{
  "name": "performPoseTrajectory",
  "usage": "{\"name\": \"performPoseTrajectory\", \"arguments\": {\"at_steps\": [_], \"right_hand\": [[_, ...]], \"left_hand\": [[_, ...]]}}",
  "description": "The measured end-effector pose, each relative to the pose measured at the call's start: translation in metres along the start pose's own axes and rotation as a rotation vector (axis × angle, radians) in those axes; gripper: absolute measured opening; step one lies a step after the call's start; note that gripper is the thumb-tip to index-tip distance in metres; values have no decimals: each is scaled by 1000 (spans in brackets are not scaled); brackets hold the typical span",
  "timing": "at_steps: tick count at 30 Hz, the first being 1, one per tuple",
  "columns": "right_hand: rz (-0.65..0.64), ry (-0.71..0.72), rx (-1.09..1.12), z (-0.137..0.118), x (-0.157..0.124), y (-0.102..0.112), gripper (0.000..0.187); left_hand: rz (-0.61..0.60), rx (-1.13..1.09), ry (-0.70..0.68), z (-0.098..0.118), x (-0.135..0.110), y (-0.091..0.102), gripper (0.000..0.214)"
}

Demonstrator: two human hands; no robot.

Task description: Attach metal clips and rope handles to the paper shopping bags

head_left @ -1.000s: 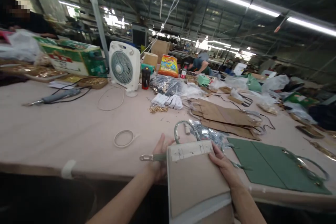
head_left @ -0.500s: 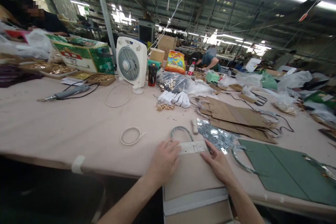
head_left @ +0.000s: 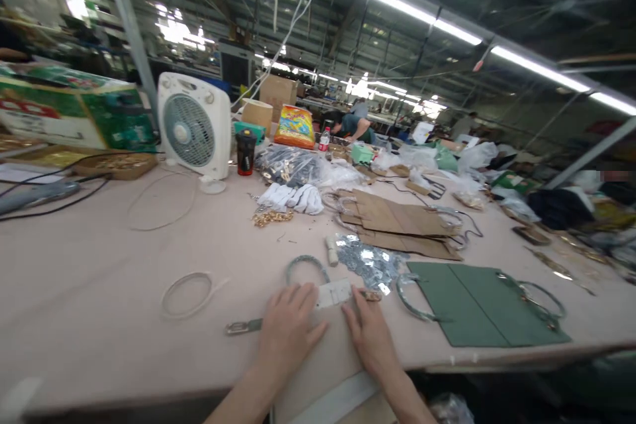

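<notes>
A beige bag panel [head_left: 332, 339] lies at the table's front edge, its lower end hanging toward me. Across its top runs a pale reinforcing strip [head_left: 334, 293], with a green looped handle [head_left: 307, 260] beyond it. My left hand [head_left: 291, 321] lies flat at the panel's left side, fingers stretched toward the strip. My right hand [head_left: 370, 331] rests on the right side, fingers extended and thumb apart, touching the strip's right end. A strap end with a metal buckle [head_left: 238, 328] sticks out left of my left hand. Another metal-trimmed end [head_left: 370, 295] shows by my right fingertips.
Small metal plates [head_left: 370, 258] lie spread behind my hands. To the right is a green bag piece [head_left: 484, 305]; behind are brown bag pieces [head_left: 397, 218]. A coiled white strip [head_left: 187, 295] lies left. A fan [head_left: 195, 129] and a dark tumbler [head_left: 246, 152] stand at the back.
My view has turned to the right, so the table things appear farther left. The buckle end and the metal-trimmed end now show on either side of the panel. My left thumb is spread out.
</notes>
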State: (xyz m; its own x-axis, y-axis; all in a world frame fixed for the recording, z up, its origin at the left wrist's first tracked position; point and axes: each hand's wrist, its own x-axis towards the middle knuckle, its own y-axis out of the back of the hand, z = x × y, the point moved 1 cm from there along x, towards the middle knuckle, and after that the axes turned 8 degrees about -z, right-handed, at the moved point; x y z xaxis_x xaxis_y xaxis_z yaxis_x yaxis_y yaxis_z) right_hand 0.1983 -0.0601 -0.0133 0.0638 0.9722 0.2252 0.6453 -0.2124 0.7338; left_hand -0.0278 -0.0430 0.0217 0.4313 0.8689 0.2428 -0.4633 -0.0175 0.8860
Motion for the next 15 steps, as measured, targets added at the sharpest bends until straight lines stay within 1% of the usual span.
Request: {"name": "performPoseTrajectory", "arguments": {"at_steps": [2,5,8,10,12,14,15], "right_hand": [[11,36,-62,1,-5,-4,50],[2,83,-74,2,-6,-7,53],[-36,71,-42,0,-5,-2,54],[-99,51,6,-2,-1,8,54],[-163,25,70,1,7,23,51],[-160,4,127,9,21,44,46],[-123,-6,144,16,30,55,44]], "left_hand": [[56,46,-29,-4,-2,-7,51],[137,98,-72,-11,-4,-14,50],[164,152,-68,-13,-4,-15,44],[151,171,-53,-14,-3,-15,41],[134,171,-48,-16,-2,-15,39],[123,162,-54,-20,0,-16,39],[119,157,-58,-22,0,-17,39]]}}
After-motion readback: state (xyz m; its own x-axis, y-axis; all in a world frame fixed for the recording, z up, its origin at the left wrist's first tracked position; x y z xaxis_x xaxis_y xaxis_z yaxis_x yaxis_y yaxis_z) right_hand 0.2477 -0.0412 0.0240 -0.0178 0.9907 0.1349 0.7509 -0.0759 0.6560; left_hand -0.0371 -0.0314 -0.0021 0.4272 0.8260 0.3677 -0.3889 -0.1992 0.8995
